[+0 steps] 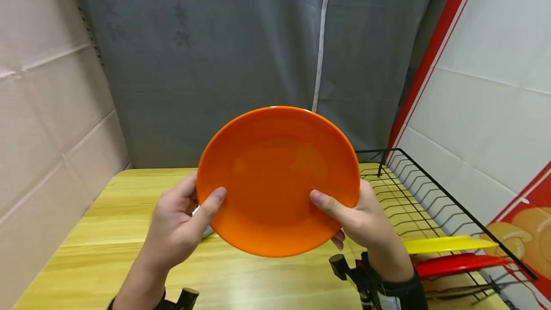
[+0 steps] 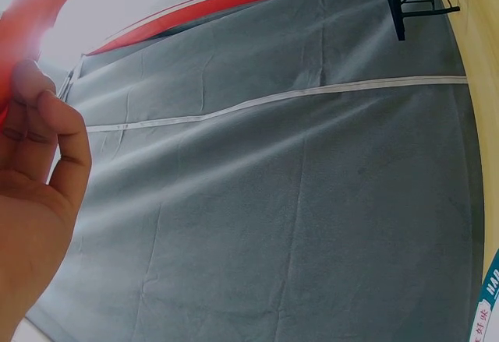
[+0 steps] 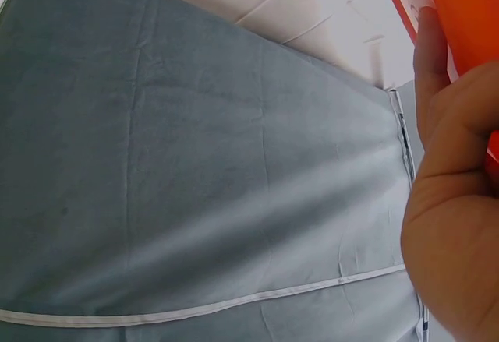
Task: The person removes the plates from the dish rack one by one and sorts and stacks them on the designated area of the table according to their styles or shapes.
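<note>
An orange plate (image 1: 277, 181) is held up above the wooden table, its face tilted toward the head camera. My left hand (image 1: 176, 226) grips its left edge, thumb on the front face and fingers behind. On the opposite edge my right hand (image 1: 366, 219) grips the same way, its thumb lying on the plate. Part of the orange plate (image 2: 35, 15) shows beside the left hand (image 2: 39, 171) at the edge of the left wrist view. In the right wrist view the right hand (image 3: 460, 202) is next to the plate (image 3: 468, 15). A pale object behind the plate is mostly hidden.
A black wire rack (image 1: 413, 195) stands at the right of the table (image 1: 129, 204). Near its front lie a yellow plate (image 1: 449, 244) and a red plate (image 1: 462, 264). A grey curtain (image 1: 215, 61) hangs behind, with pale walls on both sides.
</note>
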`<action>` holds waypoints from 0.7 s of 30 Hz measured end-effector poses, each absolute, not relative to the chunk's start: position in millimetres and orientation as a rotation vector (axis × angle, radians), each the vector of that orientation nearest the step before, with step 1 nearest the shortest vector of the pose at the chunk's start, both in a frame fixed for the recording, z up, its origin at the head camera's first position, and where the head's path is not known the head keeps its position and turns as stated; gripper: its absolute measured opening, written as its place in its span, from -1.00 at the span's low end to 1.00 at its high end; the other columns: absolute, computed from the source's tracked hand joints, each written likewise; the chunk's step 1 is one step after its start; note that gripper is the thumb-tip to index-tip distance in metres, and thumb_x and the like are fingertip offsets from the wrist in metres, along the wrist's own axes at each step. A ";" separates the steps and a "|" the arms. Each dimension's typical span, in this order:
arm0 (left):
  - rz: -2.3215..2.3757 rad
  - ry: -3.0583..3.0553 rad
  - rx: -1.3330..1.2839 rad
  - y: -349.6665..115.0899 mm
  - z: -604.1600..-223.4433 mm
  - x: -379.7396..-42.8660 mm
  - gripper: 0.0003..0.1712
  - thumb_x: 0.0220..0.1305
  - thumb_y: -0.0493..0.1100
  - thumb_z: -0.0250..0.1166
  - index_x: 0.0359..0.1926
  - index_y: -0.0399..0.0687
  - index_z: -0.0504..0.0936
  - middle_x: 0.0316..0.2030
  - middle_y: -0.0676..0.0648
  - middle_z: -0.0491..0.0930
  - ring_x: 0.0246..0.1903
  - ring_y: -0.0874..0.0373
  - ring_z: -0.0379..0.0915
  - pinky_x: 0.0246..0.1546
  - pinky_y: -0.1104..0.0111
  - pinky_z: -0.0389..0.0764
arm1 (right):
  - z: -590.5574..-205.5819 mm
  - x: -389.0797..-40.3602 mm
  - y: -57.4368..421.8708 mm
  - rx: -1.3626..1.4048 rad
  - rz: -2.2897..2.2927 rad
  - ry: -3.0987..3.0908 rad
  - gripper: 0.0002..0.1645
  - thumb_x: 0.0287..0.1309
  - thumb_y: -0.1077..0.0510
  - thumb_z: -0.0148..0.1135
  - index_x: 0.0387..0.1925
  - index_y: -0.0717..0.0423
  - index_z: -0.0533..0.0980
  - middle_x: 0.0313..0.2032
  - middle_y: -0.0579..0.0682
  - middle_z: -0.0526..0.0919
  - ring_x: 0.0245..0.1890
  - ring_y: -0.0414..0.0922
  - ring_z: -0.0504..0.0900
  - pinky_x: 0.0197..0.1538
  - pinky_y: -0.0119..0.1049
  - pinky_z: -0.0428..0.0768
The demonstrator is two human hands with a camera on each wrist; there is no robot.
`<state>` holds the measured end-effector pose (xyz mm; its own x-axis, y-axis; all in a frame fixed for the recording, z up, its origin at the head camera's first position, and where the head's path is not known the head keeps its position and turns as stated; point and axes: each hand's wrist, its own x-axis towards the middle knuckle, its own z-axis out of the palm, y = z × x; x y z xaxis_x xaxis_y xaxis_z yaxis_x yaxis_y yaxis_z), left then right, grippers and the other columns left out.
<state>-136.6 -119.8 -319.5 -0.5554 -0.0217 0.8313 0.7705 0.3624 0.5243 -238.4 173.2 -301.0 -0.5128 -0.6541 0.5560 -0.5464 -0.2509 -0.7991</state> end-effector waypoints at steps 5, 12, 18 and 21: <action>-1.300 -1.838 -0.645 -119.2 -319.2 -134.7 -0.66 0.25 -0.66 0.25 0.03 -0.49 0.63 -0.32 -0.07 0.77 -0.38 0.32 0.77 -0.42 0.42 0.79 | -300.4 -237.6 173.3 -1.504 -1.889 1.859 -0.72 0.50 0.39 0.15 0.15 0.23 0.41 -0.37 -0.02 0.78 -0.84 -0.06 0.51 -0.76 -0.22 0.55; -1.433 -1.844 -0.651 -117.0 -319.2 -130.8 -0.67 0.33 -0.64 0.19 0.09 -0.55 0.58 -0.23 -0.12 0.75 -0.35 0.19 0.81 -0.40 0.29 0.83 | -299.9 -236.4 172.6 -1.487 -1.894 1.802 -0.72 0.51 0.38 0.13 0.17 0.24 0.39 -0.38 0.01 0.78 -0.86 -0.03 0.49 -0.77 -0.21 0.55; -1.417 -1.876 -0.620 -116.4 -318.1 -131.0 -0.68 0.38 -0.59 0.18 0.11 -0.49 0.58 -0.25 -0.15 0.74 -0.38 0.18 0.81 -0.43 0.29 0.82 | -299.8 -234.8 172.0 -1.495 -1.913 1.767 -0.77 0.53 0.39 0.08 0.12 0.24 0.41 -0.43 0.06 0.76 -0.88 0.00 0.49 -0.78 -0.22 0.54; -1.420 -1.877 -0.611 -115.7 -317.1 -131.3 -0.67 0.38 -0.58 0.18 0.12 -0.44 0.59 -0.24 -0.11 0.75 -0.39 0.18 0.81 -0.44 0.28 0.82 | -299.0 -234.5 171.3 -1.509 -1.919 1.746 -0.80 0.53 0.39 0.06 0.10 0.25 0.41 -0.47 0.12 0.73 -0.89 0.00 0.48 -0.79 -0.22 0.53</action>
